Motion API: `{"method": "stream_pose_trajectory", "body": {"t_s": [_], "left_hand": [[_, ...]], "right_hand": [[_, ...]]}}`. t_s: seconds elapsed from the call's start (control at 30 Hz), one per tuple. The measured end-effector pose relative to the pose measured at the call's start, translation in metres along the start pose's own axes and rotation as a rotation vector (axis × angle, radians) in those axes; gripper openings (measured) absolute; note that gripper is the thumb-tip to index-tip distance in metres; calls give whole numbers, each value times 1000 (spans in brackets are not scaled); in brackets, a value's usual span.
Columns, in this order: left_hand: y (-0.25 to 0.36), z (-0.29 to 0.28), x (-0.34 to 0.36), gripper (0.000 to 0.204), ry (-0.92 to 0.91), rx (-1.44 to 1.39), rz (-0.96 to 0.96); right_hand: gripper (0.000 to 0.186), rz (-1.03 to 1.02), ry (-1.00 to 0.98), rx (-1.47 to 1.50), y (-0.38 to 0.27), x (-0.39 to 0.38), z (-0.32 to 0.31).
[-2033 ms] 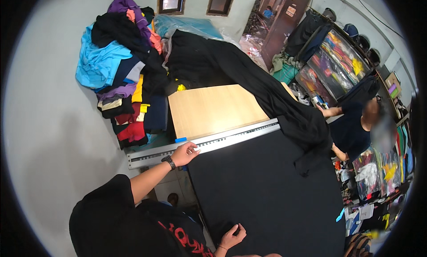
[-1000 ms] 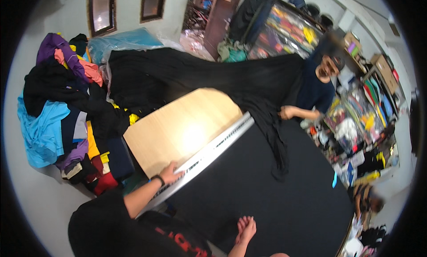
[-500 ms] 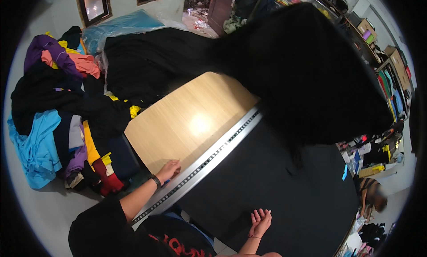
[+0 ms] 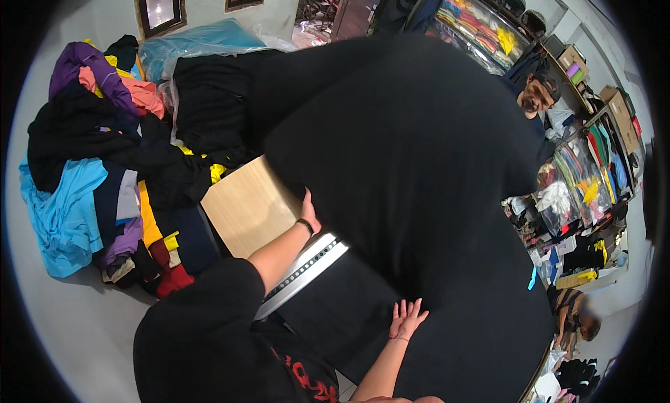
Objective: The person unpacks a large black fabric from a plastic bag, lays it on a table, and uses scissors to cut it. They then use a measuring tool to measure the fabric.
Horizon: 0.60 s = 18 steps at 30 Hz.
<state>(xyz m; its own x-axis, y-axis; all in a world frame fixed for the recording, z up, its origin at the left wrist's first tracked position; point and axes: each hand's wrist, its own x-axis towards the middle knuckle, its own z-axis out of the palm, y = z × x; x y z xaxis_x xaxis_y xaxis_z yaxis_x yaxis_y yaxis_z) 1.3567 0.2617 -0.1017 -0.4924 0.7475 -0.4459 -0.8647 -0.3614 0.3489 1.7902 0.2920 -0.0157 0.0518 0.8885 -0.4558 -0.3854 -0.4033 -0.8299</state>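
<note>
A large sheet of black fabric (image 4: pixel 419 166) billows over the table between my hands and the far side. My left hand (image 4: pixel 310 213), with a dark band at the wrist, is raised against the sheet's near left edge. Its fingers stretch upward, partly hidden at the fabric. Lower right, my right hand (image 4: pixel 406 321) is open with spread fingers, at the sheet's near edge, holding nothing. Beneath the sheet lie a light wooden board (image 4: pixel 248 207) and a metal rail with a row of holes (image 4: pixel 303 272), both partly covered. Black material (image 4: pixel 342 305) covers the near tabletop.
Piled clothes in many colours (image 4: pixel 77 207) lie at the left. Behind them is a blue plastic-wrapped bundle (image 4: pixel 209 43). A person in a cap (image 4: pixel 539 99) stands beyond the sheet; another person (image 4: pixel 576 316) is at the right. Shelves of folded fabric (image 4: pixel 481 26) line the back.
The black sheet has come down and spread nearer, covering much of the board and rail. My left hand has moved up and right; my right hand has risen slightly. The capped person has come into view.
</note>
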Motion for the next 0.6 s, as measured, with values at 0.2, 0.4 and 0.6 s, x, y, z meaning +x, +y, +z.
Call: {"method": "stream_pose_trajectory", "body": {"t_s": [0.2,0.4,0.6], "left_hand": [[31,36,-11,62,-134,-192,14],[126,21,-74,47,-237,196,-10],[168,-31,-130,46,6,276,117]], "right_hand": [[15,206,-362,-146,-24,8,21],[14,103,-529,-607,-48,-20,15],[57,-127,-537,-496,-54,-31,25]]}}
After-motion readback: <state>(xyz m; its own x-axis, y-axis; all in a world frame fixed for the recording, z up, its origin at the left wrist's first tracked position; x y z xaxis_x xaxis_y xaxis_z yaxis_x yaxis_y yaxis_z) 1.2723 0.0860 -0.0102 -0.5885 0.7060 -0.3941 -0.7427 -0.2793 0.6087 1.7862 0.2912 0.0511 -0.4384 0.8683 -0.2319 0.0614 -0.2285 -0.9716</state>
